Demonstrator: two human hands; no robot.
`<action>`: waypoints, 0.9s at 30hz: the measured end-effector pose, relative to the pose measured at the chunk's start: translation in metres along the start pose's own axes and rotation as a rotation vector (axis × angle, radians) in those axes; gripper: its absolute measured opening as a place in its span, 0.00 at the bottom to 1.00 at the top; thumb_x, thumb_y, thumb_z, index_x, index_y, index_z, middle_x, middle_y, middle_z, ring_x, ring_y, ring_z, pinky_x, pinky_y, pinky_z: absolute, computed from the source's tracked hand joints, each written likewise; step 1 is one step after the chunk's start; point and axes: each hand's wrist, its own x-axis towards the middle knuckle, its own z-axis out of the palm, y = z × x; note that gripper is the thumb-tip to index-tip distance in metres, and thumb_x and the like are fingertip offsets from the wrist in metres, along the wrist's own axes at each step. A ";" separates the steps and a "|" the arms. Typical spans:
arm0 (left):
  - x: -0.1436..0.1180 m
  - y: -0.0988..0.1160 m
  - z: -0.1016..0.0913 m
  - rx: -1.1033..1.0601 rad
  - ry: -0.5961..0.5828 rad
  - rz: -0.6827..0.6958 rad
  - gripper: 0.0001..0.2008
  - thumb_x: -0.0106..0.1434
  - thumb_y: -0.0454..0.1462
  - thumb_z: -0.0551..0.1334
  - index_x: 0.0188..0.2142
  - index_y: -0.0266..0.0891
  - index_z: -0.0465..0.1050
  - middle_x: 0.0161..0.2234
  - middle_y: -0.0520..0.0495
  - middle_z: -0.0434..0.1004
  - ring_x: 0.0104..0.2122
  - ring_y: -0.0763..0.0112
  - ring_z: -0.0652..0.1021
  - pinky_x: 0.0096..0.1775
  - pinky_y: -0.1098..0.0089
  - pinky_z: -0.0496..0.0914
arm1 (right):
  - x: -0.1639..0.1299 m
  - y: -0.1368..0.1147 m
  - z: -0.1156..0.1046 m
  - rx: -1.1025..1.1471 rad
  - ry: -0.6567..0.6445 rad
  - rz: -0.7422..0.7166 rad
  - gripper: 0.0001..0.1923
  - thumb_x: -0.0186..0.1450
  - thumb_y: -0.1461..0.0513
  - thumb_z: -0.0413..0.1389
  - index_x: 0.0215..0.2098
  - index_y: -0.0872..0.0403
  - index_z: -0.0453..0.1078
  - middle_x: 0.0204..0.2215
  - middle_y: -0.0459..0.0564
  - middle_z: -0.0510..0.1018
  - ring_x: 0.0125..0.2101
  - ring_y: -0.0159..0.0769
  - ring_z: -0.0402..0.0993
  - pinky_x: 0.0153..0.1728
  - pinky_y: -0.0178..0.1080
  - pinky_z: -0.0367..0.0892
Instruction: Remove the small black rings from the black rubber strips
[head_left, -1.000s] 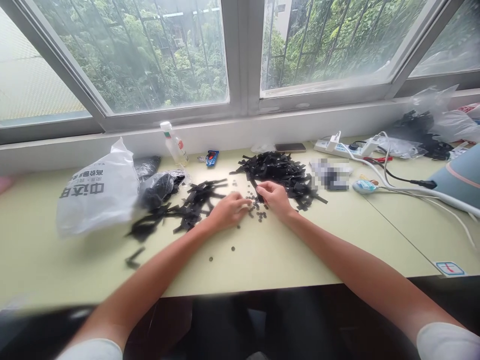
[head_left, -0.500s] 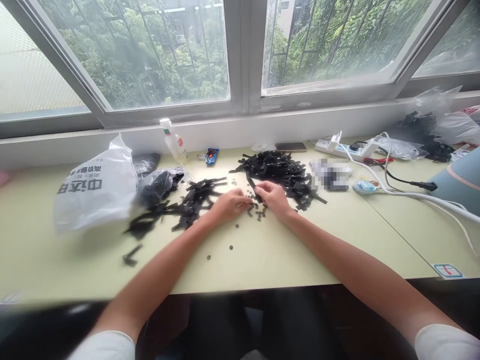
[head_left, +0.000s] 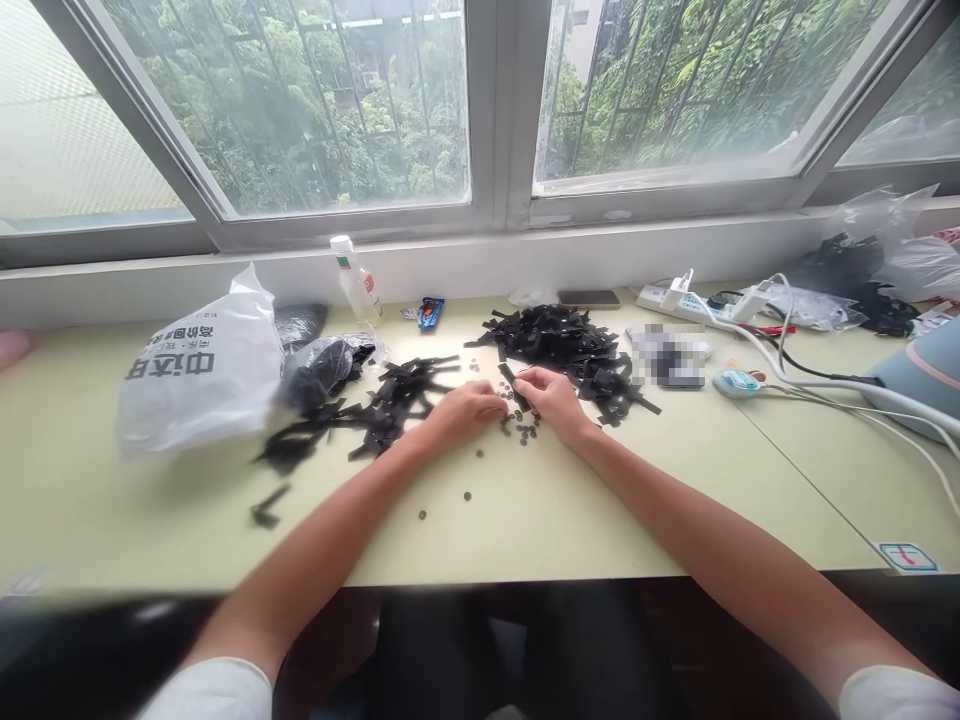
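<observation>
Strip (head_left: 512, 381), pinched between right hand (head_left: 550, 396) and left hand (head_left: 466, 410) mid-table above loose studs (head_left: 525, 430), may slip, as fingertip grips scatter studs toward the near edge.

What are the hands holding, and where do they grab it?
The right hand and left hand pinch the near end of one black strip between their fingertips. Anything smaller in the grip is too tiny to tell.

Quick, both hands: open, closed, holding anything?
Left hand: curled over the small round pieces; grip cannot be told.
Right hand: pinching a black strip.
</observation>
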 end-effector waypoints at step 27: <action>-0.001 0.002 -0.007 0.092 -0.113 0.108 0.17 0.72 0.34 0.55 0.53 0.54 0.76 0.39 0.46 0.73 0.36 0.70 0.72 0.42 0.66 0.66 | -0.001 -0.002 0.001 -0.005 0.047 0.011 0.14 0.61 0.51 0.61 0.34 0.55 0.75 0.27 0.47 0.76 0.22 0.29 0.63 0.22 0.34 0.59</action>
